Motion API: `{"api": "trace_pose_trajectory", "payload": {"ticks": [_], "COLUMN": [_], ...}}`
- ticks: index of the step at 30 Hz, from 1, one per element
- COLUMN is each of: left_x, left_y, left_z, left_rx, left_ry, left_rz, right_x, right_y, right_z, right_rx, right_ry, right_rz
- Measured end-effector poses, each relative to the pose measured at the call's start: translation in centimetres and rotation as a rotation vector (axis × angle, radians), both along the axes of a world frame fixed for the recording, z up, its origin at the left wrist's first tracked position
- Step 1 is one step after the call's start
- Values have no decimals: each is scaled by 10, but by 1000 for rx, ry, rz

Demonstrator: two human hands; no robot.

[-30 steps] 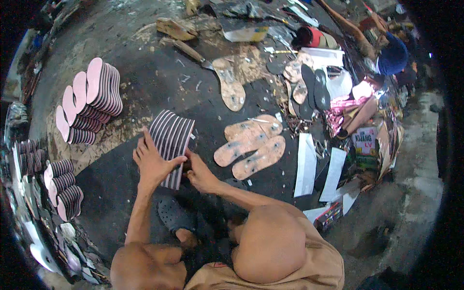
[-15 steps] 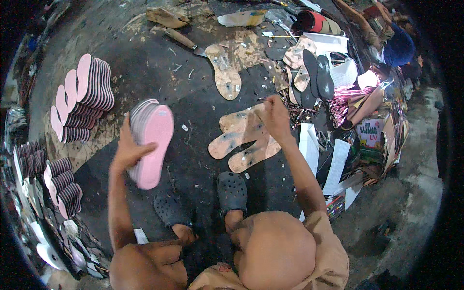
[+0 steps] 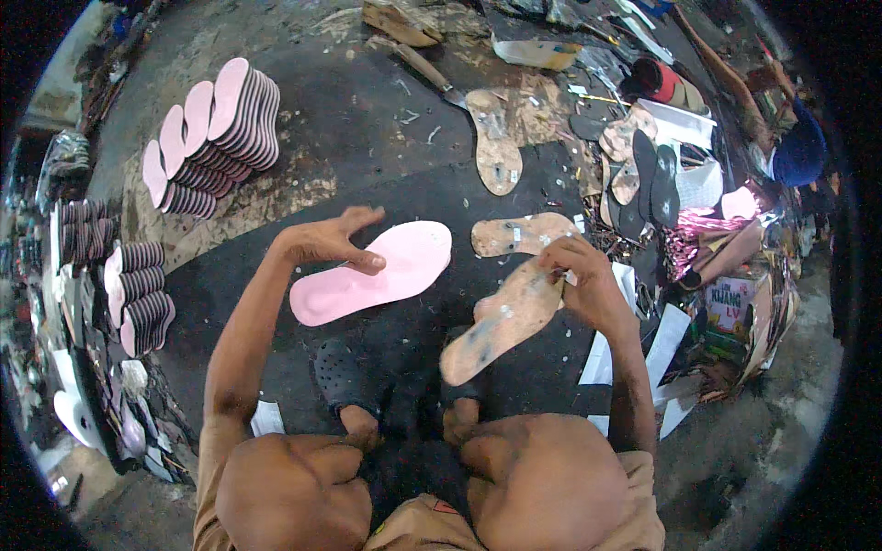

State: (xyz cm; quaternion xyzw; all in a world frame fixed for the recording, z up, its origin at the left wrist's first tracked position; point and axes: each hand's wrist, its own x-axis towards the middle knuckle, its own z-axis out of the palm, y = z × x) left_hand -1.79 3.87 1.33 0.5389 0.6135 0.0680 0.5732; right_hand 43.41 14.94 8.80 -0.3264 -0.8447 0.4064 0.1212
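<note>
A pink shoe insole [image 3: 354, 296] lies slantwise on the dark mat in front of me. My left hand [image 3: 326, 242] is spread at its upper left side, with the thumb resting on the pink face and the fingers off it. Pinched by one end in my right hand [image 3: 579, 266] is a tan, stained sole template [image 3: 496, 317], tilted up over the mat. A second tan template [image 3: 510, 236] lies flat just behind it. Farther back, another tan sole template [image 3: 496, 147] rests by a wooden-handled blade [image 3: 427, 73].
Stacks of pink and dark insoles [image 3: 241, 106] stand at the far left, with smaller stacks [image 3: 138, 285] nearer. Scraps, dark soles [image 3: 654, 179] and white sheets [image 3: 666, 335] crowd the right side, beside a printed box [image 3: 730, 303]. Another person's arm [image 3: 730, 83] shows at far right.
The pink insole has swung from near upright to slantwise and rightward, and my left hand's grip has loosened. My right hand has lifted a template and moved nearer to me. The view has shifted.
</note>
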Motion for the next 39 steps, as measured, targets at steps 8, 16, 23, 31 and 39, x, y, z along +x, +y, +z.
{"api": "trace_pose_trajectory", "payload": {"ticks": [8, 16, 23, 31, 39], "left_x": [77, 69, 66, 62, 63], "left_y": [-80, -117, -136, -133, -129], "left_z": [131, 74, 72, 67, 63], "left_rx": [497, 705, 681, 638, 578], "left_ry": [68, 362, 402, 210, 189], "left_rz": [418, 165, 208, 350, 396], "right_x": [-138, -108, -128, -126, -142], "right_y": [-8, -30, -43, -39, -53], "right_z": [16, -59, -64, -62, -44], "right_rx": [212, -349, 21, 302, -99], "right_ry": [378, 305, 183, 73, 334], "right_rz": [-168, -567, -349, -190, -372]}}
